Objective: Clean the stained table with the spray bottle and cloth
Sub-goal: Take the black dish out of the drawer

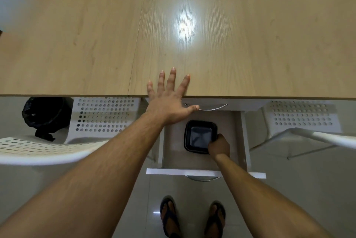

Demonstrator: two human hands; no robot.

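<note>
Down at five o'clock, the right hand (219, 146) has its fingers curled round the rim of a black tray (200, 135) lying in an open drawer (173, 141). At the middle, the left hand (169, 101) rests spread flat on the counter (96, 35) edge. White perforated chairs (104, 114) stand at nine and three o'clock, and a black bin (46, 114) at nine. Neither spray bottle nor cloth shows.

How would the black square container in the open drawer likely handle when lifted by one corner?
The black container looks thin-walled and empty, so probably light and a little flexible. Its glossy surface may be slippery. The right hand grips only its near corner, so it may tilt when raised.
</note>
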